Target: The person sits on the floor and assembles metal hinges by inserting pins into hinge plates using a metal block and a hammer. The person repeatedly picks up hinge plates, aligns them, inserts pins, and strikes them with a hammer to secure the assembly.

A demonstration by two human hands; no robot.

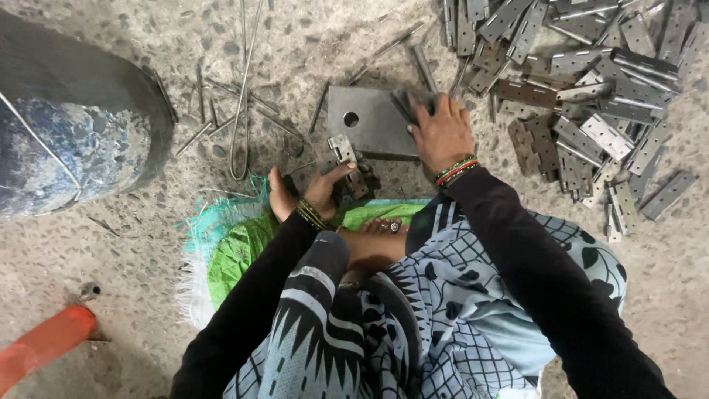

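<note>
Head view, straight down, close.

Concrete floor (148, 244): hinge pile (591, 96), steel plate (373, 122), rods (236, 111), green sack (236, 251).

The hinge pile (591, 96) runs off the picture's top edge.

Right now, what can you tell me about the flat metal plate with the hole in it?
The metal plate is a dull grey, roughly square steel-looking slab lying flat on the concrete floor, with one round hole near its left side. The right hand rests on its right edge; the left hand holds a small hinge at its lower left corner.
</note>
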